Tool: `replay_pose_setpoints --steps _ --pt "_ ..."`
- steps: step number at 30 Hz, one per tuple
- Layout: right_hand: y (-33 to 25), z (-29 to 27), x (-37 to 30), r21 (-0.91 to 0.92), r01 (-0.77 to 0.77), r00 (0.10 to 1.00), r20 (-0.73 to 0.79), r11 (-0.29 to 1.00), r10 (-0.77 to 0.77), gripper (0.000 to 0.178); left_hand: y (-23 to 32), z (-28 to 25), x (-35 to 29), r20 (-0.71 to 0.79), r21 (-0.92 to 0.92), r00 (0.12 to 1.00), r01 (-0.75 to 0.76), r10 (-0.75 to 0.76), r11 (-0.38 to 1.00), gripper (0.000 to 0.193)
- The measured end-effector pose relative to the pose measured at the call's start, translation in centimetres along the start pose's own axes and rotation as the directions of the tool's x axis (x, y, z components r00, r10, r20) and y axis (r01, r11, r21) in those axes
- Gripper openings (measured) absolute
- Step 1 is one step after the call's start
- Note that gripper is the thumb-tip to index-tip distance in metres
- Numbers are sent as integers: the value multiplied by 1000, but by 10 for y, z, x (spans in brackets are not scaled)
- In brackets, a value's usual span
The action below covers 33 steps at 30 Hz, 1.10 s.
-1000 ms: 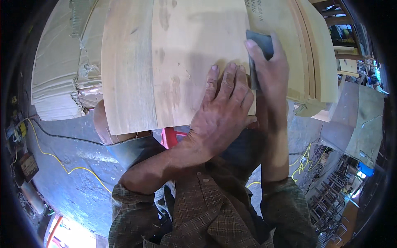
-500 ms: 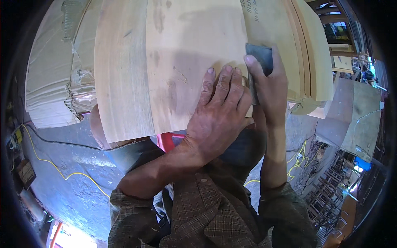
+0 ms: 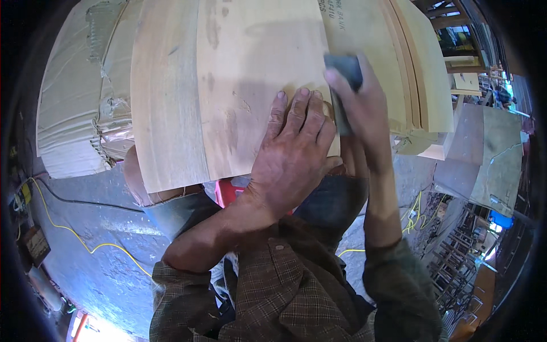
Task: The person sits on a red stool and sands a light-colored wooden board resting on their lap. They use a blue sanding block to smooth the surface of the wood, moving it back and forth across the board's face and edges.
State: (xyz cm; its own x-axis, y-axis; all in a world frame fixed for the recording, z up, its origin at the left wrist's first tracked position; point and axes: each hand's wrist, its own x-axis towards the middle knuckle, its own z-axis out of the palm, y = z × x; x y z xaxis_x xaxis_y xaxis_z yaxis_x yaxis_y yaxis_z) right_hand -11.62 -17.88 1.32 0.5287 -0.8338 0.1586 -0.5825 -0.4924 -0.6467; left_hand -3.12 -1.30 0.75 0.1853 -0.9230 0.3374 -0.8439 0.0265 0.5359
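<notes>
A pale wooden panel point(image 3: 245, 51) made of joined boards lies before me, its near end over my lap. My left hand point(image 3: 293, 154) rests flat on it near the lower right corner, fingers stretched forward and holding nothing. Along the panel's right edge, my right hand point(image 3: 369, 111) grips a dark grey sanding block point(image 3: 346, 69), thumb on the near side and fingers around the far side. Motion blurs this hand a little. The block's underside and the face against the panel edge are hidden. Small stains and a shaving-like mark point(image 3: 242, 102) show on the wood.
Under the panel is a taped cardboard box point(image 3: 80, 85); more wooden boards point(image 3: 421, 74) stand stacked at its right. A yellow cord point(image 3: 94, 246) and a black cable point(image 3: 85, 199) cross the floor. Red plastic point(image 3: 228, 191) shows between my knees. Large sheets point(image 3: 478, 154) lie at far right.
My right hand and the sanding block have shifted slightly left and forward along the panel edge. My left hand stays flat on the panel; the whole view has moved a little.
</notes>
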Motion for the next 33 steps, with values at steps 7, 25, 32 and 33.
replay_pose_setpoints --steps 7,25,32,33 --pt "-11 11 92 -185 -159 983 61 970 173 70 8 -4 2 7 4 1000 0 0 1000 61" --pt "51 -23 54 566 -26 938 -272 824 217 95 -22 -24 29 203 196 968 -186 145 963 56" --pt "46 -7 39 212 75 939 -345 974 3 83 -80 -9 116 220 434 968 -208 121 877 53" --pt "45 -8 39 231 75 940 -342 970 9 82 -84 -8 130 205 471 976 -161 70 867 52"
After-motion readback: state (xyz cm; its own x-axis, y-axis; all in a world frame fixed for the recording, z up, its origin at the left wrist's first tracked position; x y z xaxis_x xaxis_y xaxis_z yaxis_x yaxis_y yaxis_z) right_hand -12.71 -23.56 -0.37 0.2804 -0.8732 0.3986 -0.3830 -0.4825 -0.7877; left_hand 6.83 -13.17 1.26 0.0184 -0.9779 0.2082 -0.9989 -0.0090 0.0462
